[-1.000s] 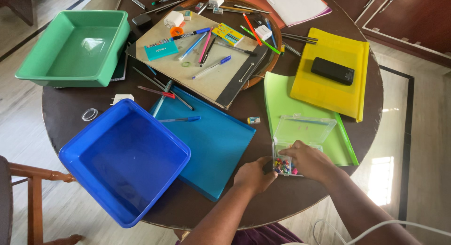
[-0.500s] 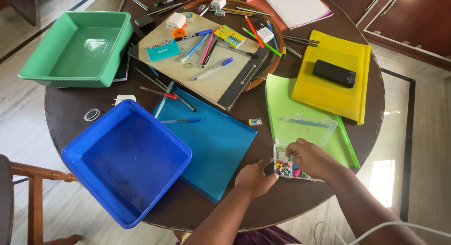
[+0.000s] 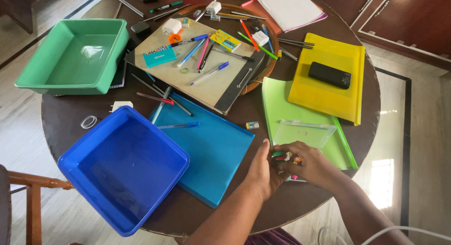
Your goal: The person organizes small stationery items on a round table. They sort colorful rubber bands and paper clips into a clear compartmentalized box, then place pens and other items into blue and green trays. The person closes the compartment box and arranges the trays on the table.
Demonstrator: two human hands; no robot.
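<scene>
At the table's left, the green tub and blue tub are passed by. The clear box of small coloured bits is found near the front edge, on the green folder, lid up. It is cupped by the left hand and covered by the right hand, both curled. The box is best kept level so nothing is spilled. Its contents are mostly hidden; what the fingertips pinch cannot be told.

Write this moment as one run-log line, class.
left hand: on clear pin box | right hand: over coloured pins | lid: open | nearby: blue tray
</scene>
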